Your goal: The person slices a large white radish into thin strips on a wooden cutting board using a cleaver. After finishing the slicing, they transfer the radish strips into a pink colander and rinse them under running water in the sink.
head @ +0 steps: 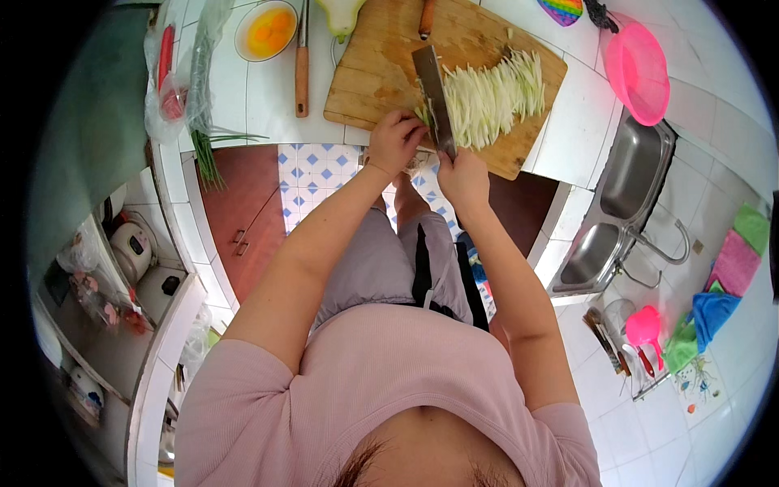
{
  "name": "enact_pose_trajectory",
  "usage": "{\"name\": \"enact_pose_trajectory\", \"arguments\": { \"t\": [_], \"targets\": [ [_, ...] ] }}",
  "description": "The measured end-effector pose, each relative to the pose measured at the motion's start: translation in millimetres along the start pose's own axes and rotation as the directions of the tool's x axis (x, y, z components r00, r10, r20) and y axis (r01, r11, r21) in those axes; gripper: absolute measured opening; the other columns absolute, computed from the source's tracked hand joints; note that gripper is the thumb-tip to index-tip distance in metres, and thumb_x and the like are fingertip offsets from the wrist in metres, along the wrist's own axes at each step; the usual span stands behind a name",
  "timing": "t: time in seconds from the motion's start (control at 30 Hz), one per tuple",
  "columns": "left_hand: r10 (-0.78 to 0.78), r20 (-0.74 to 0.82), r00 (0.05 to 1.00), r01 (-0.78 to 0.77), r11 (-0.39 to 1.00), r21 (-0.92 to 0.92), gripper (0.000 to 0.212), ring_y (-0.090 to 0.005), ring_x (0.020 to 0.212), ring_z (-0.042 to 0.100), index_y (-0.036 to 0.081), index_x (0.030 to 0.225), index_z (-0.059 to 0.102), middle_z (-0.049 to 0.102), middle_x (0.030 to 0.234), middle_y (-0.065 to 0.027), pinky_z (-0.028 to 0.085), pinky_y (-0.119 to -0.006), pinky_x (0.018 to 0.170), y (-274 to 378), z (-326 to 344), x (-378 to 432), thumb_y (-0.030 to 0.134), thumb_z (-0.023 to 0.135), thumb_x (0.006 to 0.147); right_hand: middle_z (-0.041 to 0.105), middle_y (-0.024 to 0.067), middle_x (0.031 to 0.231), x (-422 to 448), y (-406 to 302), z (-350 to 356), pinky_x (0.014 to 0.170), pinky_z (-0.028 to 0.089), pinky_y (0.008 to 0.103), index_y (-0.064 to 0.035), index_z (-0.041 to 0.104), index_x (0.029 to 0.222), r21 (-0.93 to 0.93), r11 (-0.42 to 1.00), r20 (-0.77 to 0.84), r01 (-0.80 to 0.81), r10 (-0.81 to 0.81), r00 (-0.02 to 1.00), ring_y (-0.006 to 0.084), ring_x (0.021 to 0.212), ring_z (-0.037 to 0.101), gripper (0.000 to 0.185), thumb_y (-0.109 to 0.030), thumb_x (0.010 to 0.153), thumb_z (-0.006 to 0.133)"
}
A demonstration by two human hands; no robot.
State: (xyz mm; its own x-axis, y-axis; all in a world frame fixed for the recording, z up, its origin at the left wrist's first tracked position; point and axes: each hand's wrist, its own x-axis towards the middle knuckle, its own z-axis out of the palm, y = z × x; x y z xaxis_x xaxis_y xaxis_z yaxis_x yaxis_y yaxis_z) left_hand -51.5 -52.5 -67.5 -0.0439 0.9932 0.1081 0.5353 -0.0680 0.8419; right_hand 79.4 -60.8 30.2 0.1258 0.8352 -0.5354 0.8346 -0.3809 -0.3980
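My right hand [464,182] grips the handle of a cleaver [433,91], whose blade points away from me over a wooden cutting board [371,79]. At the near edge of the board, my left hand [398,137] has its bent fingers on a small pale green piece of vegetable [423,114], left of the blade; how firmly it is held is partly hidden. A wide pile of thin pale green vegetable shreds [493,100] lies right of the blade. Beyond the cleaver, another wooden handle [426,21] rests on the board. Part of a pale green gourd [341,15] shows at the board's far left.
Left of the board are a wooden-handled utensil [302,79], a bowl of cracked eggs [266,30], bagged green stalks [207,91] and a bagged red package [165,61]. On the right stand a pink plastic basket [637,73] and a double steel sink [633,164] with a faucet [663,246].
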Motion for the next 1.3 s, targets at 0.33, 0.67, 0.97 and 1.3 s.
{"name": "enact_pose_trajectory", "arguments": {
  "t": [0.33, 0.67, 0.97, 1.3],
  "targets": [
    [-0.051, 0.008, 0.999, 0.051, 0.997, 0.053, 0.009, -0.0263, 0.07, 0.059, 0.01, 0.076, 0.068, 0.06, 0.081, -0.0067, 0.047, -0.035, 0.059, 3.8, 2.4, 2.8, 0.017, 0.069, 0.072, 0.06, 0.025, 0.075, -1.7, -6.3, -11.7, 0.066, 0.045, 0.0476, 0.0032, 0.06, 0.079, -0.009, 0.999, 0.021, -0.033, 0.033, 0.999, 0.0435, 0.075, 0.057, 0.029, -0.025, 0.081, 0.059],
    [0.007, -0.014, 1.0, -0.005, 0.996, 0.088, 0.008, -0.0265, 0.07, 0.059, 0.011, 0.077, 0.068, 0.06, 0.084, -0.0065, 0.048, -0.035, 0.059, -0.5, 5.3, 1.4, 0.017, 0.069, 0.072, 0.062, 0.0242, 0.076, 3.0, -2.2, -5.3, 0.069, 0.048, 0.0482, 0.0009, 0.062, 0.08, -0.061, 0.998, 0.051, -0.031, 0.034, 0.998, 0.0417, 0.076, 0.06, 0.024, -0.022, 0.08, 0.056],
    [-0.031, 0.029, 0.999, 0.029, 0.996, 0.079, 0.009, -0.0274, 0.071, 0.059, 0.009, 0.079, 0.069, 0.06, 0.084, -0.0079, 0.047, -0.036, 0.06, 3.7, 1.2, 7.0, 0.015, 0.068, 0.072, 0.06, 0.0259, 0.072, 16.3, -2.7, 5.1, 0.066, 0.047, 0.0474, 0.0032, 0.062, 0.077, 0.025, 0.999, -0.045, 0.034, -0.033, 0.998, 0.0421, 0.073, 0.06, 0.025, -0.021, 0.08, 0.057],
    [-0.072, -0.011, 0.997, 0.07, 0.993, -0.091, 0.009, -0.0264, 0.069, 0.059, 0.005, 0.08, 0.066, 0.059, 0.084, -0.0102, 0.047, -0.033, 0.059, -0.4, -4.4, 1.3, 0.011, 0.068, 0.075, 0.06, 0.0257, 0.072, 3.6, -9.5, -5.8, 0.066, 0.047, 0.0489, 0.001, 0.062, 0.078, 0.027, 0.998, -0.049, 0.054, -0.053, 0.997, 0.0425, 0.072, 0.059, 0.025, -0.023, 0.082, 0.054]
  ]
}}
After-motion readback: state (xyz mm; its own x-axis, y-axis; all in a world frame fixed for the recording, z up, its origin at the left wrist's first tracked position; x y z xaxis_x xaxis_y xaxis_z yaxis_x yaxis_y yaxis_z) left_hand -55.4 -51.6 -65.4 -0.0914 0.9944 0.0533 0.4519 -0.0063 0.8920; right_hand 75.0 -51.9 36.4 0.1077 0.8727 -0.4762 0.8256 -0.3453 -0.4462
